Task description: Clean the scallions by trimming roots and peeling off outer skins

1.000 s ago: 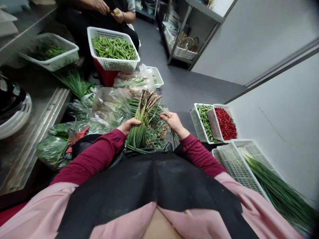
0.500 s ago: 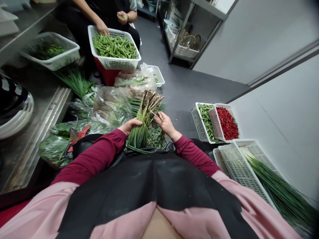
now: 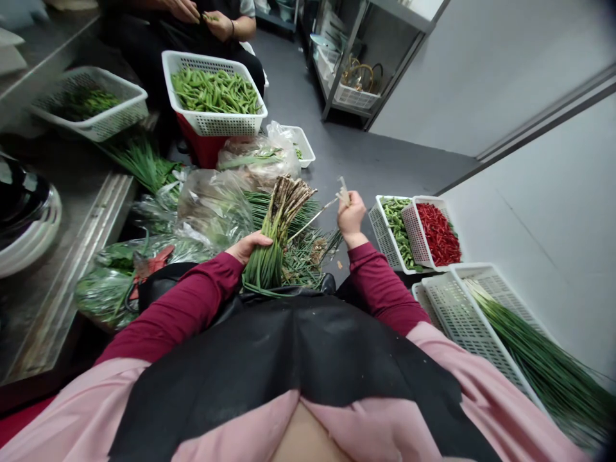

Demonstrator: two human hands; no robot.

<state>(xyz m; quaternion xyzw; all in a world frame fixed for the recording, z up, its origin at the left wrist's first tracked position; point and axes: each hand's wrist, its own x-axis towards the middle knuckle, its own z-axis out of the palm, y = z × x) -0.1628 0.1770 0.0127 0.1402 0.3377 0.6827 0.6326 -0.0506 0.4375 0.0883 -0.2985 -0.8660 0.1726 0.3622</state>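
My left hand (image 3: 252, 245) is wrapped round a thick bunch of green onions (image 3: 275, 234), held upright in front of my lap. Their brown, soil-covered root ends point up and away from me, and the green leaves hang toward my apron. My right hand (image 3: 351, 215) is closed, to the right of the bunch, with pale shreds sticking out above the fingers. From it a thin whitish stalk (image 3: 314, 221) runs slantwise back to the bunch. Below and beside the bunch lie loose green leaves and trimmings (image 3: 304, 266).
More greens lie in clear plastic bags (image 3: 212, 205) at left, near red-handled scissors (image 3: 154, 263). A basket of green pods (image 3: 214, 122) stands before another person. At right are baskets of red chillies (image 3: 437, 234) and cleaned green onions (image 3: 524, 333). A metal counter (image 3: 72, 282) edges the left.
My right hand has moved right, away from the bunch, drawing a pale stalk out with it. My left hand stays on the bunch. The other person's hand has left the pod basket.
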